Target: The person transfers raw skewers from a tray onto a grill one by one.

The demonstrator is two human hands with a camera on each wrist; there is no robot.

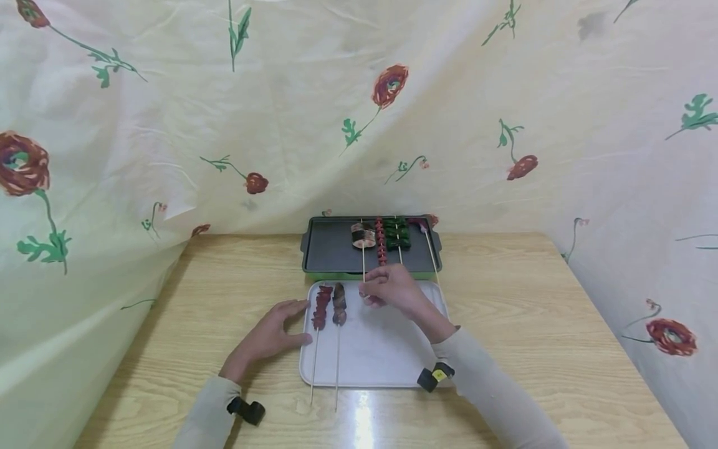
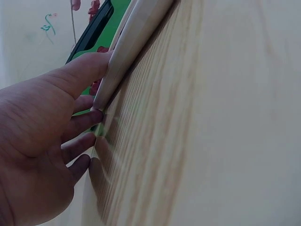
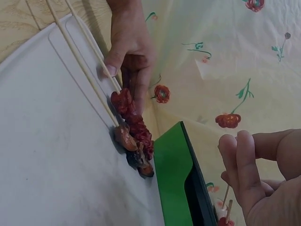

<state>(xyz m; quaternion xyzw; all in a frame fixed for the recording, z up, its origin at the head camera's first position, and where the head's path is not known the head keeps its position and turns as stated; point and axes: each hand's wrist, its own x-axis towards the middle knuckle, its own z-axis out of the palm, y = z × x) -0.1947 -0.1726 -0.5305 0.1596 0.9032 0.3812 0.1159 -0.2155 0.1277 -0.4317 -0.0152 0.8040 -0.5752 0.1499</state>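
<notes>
My right hand (image 1: 392, 288) pinches the stick of a skewer (image 1: 363, 237) whose round, black-banded pale piece lies over the dark grill pan (image 1: 331, 246). In the right wrist view, the right hand (image 3: 263, 174) has thumb and fingertips together. My left hand (image 1: 272, 333) touches the left rim of the white tray (image 1: 381, 368); the left wrist view shows that hand (image 2: 42, 122) with its thumb on the rim and fingers spread. On the tray's left side lie a red meat skewer (image 1: 321, 307) and a brownish, dark-patched skewer (image 1: 339, 305), side by side, sticks overhanging the front edge.
Right of the held skewer, the pan bears a thin red skewer (image 1: 381, 240), a green skewer (image 1: 398, 234) and a purplish one (image 1: 417, 222) whose stick reaches over the tray. Behind the wooden table (image 1: 505, 312) hangs a flowered cloth (image 1: 314, 112).
</notes>
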